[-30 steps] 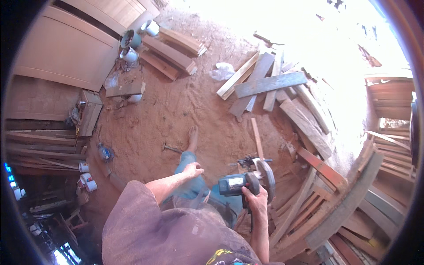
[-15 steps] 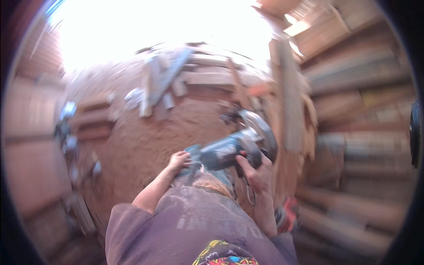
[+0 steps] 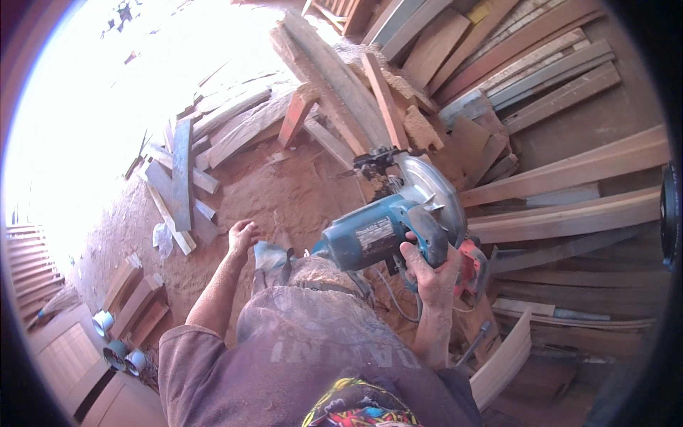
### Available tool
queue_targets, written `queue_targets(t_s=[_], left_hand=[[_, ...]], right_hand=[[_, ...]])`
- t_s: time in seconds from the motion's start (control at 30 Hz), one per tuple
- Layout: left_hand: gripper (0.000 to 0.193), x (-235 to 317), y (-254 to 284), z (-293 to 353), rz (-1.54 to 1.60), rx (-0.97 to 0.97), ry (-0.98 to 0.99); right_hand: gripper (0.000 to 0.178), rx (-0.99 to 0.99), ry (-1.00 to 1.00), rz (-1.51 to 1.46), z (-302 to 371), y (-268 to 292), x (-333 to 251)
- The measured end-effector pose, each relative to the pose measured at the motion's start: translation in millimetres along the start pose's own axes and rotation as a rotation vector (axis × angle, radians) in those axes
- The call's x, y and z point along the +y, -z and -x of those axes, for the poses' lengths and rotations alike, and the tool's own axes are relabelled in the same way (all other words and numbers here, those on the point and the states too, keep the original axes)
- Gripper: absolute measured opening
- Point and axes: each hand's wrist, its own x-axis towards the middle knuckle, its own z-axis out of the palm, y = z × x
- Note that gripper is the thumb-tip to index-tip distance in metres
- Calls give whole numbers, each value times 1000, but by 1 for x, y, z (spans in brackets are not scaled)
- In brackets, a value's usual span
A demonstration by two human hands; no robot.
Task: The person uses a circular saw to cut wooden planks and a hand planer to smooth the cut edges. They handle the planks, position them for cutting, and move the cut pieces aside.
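A blue circular saw (image 3: 366,231) with a silver blade guard (image 3: 430,181) is held up in front of my body. Wrapped around its dark handle is my right hand (image 3: 435,276), with the thumb on the inner side. The saw's base and fittings point away from me, and a thin cord (image 3: 390,288) hangs below the motor. My left hand (image 3: 243,235) hangs out to the left, its fingers loosely bent and holding nothing. Close beside it, at my waist, is a pale blue cloth or bag (image 3: 269,255).
Long boards (image 3: 569,220) are stacked along the right side. Beyond the saw, rough planks (image 3: 327,78) lie heaped over sawdust-covered ground (image 3: 284,192). A red tool (image 3: 471,270) sits beside my right wrist. Wood blocks (image 3: 139,302) and round cans (image 3: 116,354) are at the lower left.
My left hand has moved left, away from my waist. The view has swung right, bringing the stacked boards further in. The saw stays in my right hand.
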Motion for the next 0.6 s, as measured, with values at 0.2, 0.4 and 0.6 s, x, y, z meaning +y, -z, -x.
queue_targets(t_s=[0.2, 0.4, 0.6], left_hand=[[36, 143, -107, 37, -59, -249, -348], [38, 244, -262, 117, -105, -710, -764], [48, 294, -411, 187, -845, -1021, -1424]], right_hand=[[27, 114, -44, 62, -13, 27, 7], [26, 34, 24, 71, -58, 49, 31], [34, -135, 304, 211, -98, 47, 38]])
